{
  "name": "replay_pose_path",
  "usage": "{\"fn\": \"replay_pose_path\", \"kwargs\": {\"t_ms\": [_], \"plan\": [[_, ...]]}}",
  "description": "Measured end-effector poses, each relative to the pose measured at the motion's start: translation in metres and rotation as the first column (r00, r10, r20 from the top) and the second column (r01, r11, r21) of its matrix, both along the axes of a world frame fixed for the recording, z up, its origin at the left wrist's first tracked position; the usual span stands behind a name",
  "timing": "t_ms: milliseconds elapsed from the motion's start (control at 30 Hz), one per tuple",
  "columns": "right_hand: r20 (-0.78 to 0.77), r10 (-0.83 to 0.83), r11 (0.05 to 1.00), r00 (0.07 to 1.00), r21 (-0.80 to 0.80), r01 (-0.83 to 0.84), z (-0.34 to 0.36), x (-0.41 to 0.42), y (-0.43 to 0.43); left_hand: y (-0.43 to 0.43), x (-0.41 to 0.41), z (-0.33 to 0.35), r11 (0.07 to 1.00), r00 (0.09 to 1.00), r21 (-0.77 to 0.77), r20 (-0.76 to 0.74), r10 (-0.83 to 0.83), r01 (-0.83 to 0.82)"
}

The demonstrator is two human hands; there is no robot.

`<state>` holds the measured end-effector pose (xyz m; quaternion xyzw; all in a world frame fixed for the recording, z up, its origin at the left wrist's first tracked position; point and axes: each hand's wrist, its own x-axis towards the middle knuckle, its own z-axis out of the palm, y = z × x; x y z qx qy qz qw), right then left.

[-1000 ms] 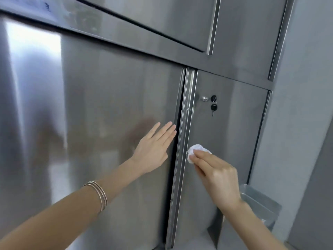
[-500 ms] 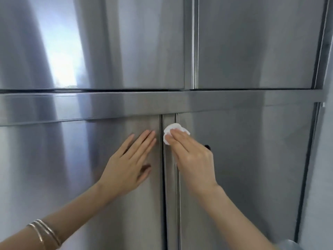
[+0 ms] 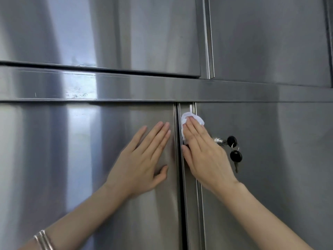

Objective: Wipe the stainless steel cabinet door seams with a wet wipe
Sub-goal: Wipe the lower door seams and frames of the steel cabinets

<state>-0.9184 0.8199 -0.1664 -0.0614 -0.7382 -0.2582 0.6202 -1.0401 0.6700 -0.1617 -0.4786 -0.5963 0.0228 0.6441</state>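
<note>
A crumpled white wet wipe [image 3: 197, 119] lies against the vertical seam [image 3: 184, 204] between the two lower stainless steel cabinet doors, just below the horizontal rail [image 3: 162, 89]. My right hand [image 3: 205, 156] presses the wipe onto the seam strip with straight fingers, and most of the wipe is hidden under them. My left hand [image 3: 142, 165] rests flat on the left lower door [image 3: 72, 159], fingertips close to the seam, holding nothing.
A lock with two black keys [image 3: 233, 147] sticks out of the right lower door [image 3: 279, 168], just right of my right hand. Above the rail are two upper doors with their own vertical seam [image 3: 207, 42].
My right hand has slid the wipe up the seam from mid-door to just under the rail. My left hand followed upward on the left door, staying flat.
</note>
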Motion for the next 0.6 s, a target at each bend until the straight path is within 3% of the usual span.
{"fn": "replay_pose_path", "kwargs": {"t_ms": [200, 433, 600], "plan": [[-0.003, 0.036, 0.998, 0.999, -0.058, -0.036, 0.045, 0.001, -0.004, 0.000, -0.005, 0.001, 0.999, 0.999, -0.003, 0.019, -0.038, 0.038], [0.046, 0.024, 0.998, 0.999, -0.062, -0.021, 0.003, 0.008, -0.009, 0.000, 0.001, 0.003, 0.998, 0.993, 0.051, 0.117, 0.026, -0.032], [0.003, 0.248, 0.958, 0.969, -0.148, -0.245, 0.011, 0.017, -0.009, -0.002, 0.005, 0.004, 0.998, 0.991, 0.039, 0.128, 0.049, -0.055]]}}
